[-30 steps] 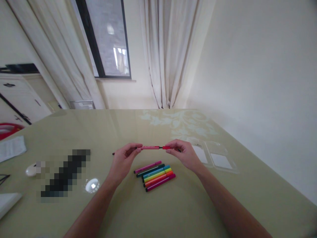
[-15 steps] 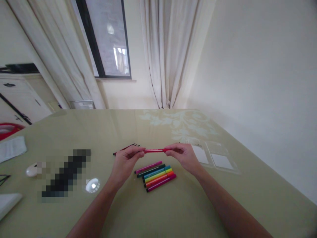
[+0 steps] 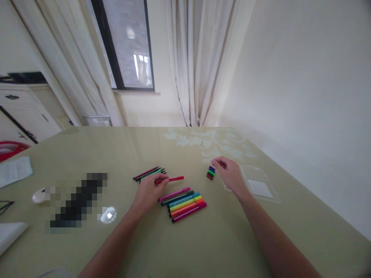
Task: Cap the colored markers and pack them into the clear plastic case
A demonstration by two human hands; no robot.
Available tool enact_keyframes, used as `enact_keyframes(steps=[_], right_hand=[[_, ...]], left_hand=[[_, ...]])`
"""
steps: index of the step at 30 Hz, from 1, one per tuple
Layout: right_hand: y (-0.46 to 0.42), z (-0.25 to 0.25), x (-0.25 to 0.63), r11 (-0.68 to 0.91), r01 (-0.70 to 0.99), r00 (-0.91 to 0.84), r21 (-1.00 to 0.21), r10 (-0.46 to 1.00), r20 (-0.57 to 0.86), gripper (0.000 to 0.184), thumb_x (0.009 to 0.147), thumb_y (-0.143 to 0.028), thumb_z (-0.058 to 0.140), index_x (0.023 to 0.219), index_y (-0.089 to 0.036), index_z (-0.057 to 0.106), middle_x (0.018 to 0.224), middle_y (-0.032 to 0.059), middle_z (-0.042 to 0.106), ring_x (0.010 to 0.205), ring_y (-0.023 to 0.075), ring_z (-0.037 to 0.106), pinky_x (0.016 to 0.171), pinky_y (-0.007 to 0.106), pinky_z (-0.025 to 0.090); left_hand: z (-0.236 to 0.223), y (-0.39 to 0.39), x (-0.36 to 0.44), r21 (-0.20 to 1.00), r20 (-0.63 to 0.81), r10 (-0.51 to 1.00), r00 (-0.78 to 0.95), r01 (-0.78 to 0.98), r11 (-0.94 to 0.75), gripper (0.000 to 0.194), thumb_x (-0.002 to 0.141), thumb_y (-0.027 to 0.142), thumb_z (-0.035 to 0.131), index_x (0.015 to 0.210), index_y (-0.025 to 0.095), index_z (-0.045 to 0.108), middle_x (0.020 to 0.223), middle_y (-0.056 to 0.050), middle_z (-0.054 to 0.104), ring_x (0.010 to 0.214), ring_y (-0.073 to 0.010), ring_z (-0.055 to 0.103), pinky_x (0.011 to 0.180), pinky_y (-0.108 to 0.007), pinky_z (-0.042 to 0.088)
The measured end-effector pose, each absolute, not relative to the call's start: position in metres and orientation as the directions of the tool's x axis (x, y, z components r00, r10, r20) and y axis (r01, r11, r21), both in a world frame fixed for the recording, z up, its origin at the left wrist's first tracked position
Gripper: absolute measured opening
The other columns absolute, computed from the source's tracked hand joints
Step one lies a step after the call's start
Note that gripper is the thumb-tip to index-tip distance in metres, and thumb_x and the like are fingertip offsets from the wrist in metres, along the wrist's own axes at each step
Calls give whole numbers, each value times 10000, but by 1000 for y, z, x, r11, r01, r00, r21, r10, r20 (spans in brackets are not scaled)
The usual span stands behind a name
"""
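1. Two hands apart over the olive bench (image 3: pixel 203 247), each busy at its own small pile.
2. Left hand (image 3: pixel 149 192): fingers pinched on a red marker (image 3: pixel 171 179), uncapped it seems, held low and nearly flat, tail end toward the uncapped markers (image 3: pixel 149 173) lying just beyond, as if to line up with them.
3. Right hand (image 3: pixel 230 173): fingers curled loosely beside a little stack of caps (image 3: pixel 210 172); whether gripping a cap, cannot tell.
4. Capped markers (image 3: pixel 183 204) laid side by side in a neat row between the forearms, kept apart from the uncapped ones.
5. Clear plastic case (image 3: pixel 257 187) open and flat, just right of the right hand.
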State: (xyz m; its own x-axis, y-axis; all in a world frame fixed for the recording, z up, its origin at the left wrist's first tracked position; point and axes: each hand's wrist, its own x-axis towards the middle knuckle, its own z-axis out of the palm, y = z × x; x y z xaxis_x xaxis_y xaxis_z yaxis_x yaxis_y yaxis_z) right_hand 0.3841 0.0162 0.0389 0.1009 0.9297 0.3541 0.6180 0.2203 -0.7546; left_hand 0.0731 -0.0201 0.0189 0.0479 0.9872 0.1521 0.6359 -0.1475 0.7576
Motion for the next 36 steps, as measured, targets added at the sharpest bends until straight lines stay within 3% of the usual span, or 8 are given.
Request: enact_keyframes(steps=[3, 6, 12, 16, 20, 23, 27, 36], right_hand=[[19, 35, 393, 160, 839, -9, -519, 959, 282, 151, 879, -279, 669, 781, -207, 759, 781, 49, 752, 720, 208, 656, 687, 314, 451], [17, 33, 390, 165, 912, -90, -377, 974, 208, 130, 851, -254, 712, 738, -213, 761, 803, 54, 752, 751, 207, 657, 668, 296, 422], [14, 34, 384, 150, 936, -114, -317, 985, 131, 96, 855, -251, 736, 804, -214, 809, 861, 68, 768, 832, 220, 684, 720, 292, 445], [12, 37, 382, 140, 943, -114, -301, 988, 105, 108, 857, -260, 732, 813, -219, 821, 875, 75, 774, 839, 224, 688, 726, 292, 452], [13, 32, 383, 173, 942, -156, -289, 984, 82, 96, 847, -258, 734, 833, -223, 823, 890, 69, 772, 849, 225, 686, 739, 297, 456], [15, 28, 384, 224, 935, -207, -277, 974, 88, 97, 850, -249, 721, 842, -217, 812, 898, 68, 761, 876, 227, 680, 777, 306, 461], [15, 28, 382, 283, 897, -231, -340, 955, 184, 91, 860, -253, 707, 838, -197, 776, 905, 70, 739, 870, 215, 670, 800, 311, 473], [4, 37, 365, 308, 671, -161, -675, 949, 272, 127, 913, -306, 637, 917, -209, 718, 855, 44, 778, 796, 207, 718, 746, 322, 522]], left_hand=[[17, -22, 73, 742, 83, 991, 107, 657, -133, 253, 883, 387, 598, 933, 212, 773, 942, -61, 792, 876, -259, 729, 817, -379, 557], [19, -26, 75, 724, 37, 981, 189, 672, -157, 250, 870, 388, 594, 922, 207, 759, 945, -71, 784, 890, -264, 723, 795, -372, 548], [23, -29, 81, 678, 35, 966, 257, 704, -212, 281, 883, 421, 578, 892, 224, 778, 934, -61, 775, 887, -258, 703, 791, -363, 516], [24, -21, 66, 650, 88, 986, 139, 743, -162, 294, 912, 410, 559, 954, 226, 784, 965, -55, 778, 888, -249, 699, 811, -350, 520], [23, -12, 33, 405, 240, 963, -120, 914, 13, 372, 979, 345, 457, 1088, 187, 776, 1102, -122, 753, 1025, -308, 669, 924, -416, 504], [20, -10, 14, 204, 219, 954, -205, 966, 160, 428, 1003, 355, 413, 1164, 173, 765, 1195, -164, 714, 1110, -379, 630, 923, -478, 500], [16, -9, 6, 205, 160, 968, -191, 966, 156, 404, 1012, 359, 403, 1106, 217, 769, 1147, -132, 728, 1073, -348, 650, 894, -429, 503], [20, -9, 10, 315, 229, 958, -171, 945, 93, 281, 993, 348, 428, 990, 235, 685, 999, -110, 763, 942, -313, 703, 796, -386, 500]])
